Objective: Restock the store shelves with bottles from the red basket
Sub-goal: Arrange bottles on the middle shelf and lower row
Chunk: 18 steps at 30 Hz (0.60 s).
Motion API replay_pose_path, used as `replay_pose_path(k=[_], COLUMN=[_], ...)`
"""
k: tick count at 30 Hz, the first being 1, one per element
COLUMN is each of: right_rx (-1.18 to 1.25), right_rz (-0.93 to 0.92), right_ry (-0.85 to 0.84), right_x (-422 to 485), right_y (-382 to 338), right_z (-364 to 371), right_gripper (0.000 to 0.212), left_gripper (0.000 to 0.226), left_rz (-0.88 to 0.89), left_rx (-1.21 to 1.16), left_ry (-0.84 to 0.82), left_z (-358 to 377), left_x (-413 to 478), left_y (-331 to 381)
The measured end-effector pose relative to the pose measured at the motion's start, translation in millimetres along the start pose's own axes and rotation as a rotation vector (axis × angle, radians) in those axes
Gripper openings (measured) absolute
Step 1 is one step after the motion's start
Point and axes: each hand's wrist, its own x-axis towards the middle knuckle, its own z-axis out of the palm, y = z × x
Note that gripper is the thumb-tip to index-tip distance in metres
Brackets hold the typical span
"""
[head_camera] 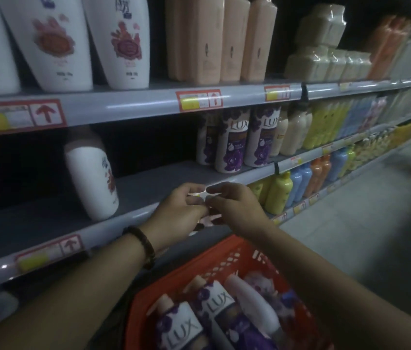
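dim aisle, grey shelf [161, 178] — left hand [179, 213], right hand [237, 210], fingers [221, 189] pinching a white tag [200, 195]

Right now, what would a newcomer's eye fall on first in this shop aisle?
The left hand and right hand meet mid-frame at the front edge of the middle shelf, both pinching a small pale thing too blurred to name. Below them sits the red basket, full of purple LUX bottles. A lone white bottle is on that dim shelf, further left.
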Motion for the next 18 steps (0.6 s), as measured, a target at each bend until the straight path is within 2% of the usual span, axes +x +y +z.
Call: replay_pose_path(k=[3,5,13,18], right_rx=[-0.012,-0.04,-0.198,-0.387], right_rz=[0.036,0.047,0.186,0.324], right_ry=[-0.005,-0.013,-0.101,-0.23], right_x=[-34,-53,-106,-112], right_y=[10,18,58,90], right_z=[-9,-13,-19,-24], right_gripper=[0.013,0.007,0.008,0.012], left_gripper=[0.033,0.03,0.027,0.031], left_rz=[-0.073,-0.085,-0.24,-0.375], left_rx=[-0.01,0.007,0.091,0.159], left_ry=[-0.019,-0.026,-0.011,-0.092], left_z=[9,13,19,31], left_x=[-25,-40,-82,-85], left_y=[-21,-31,-67,-84])
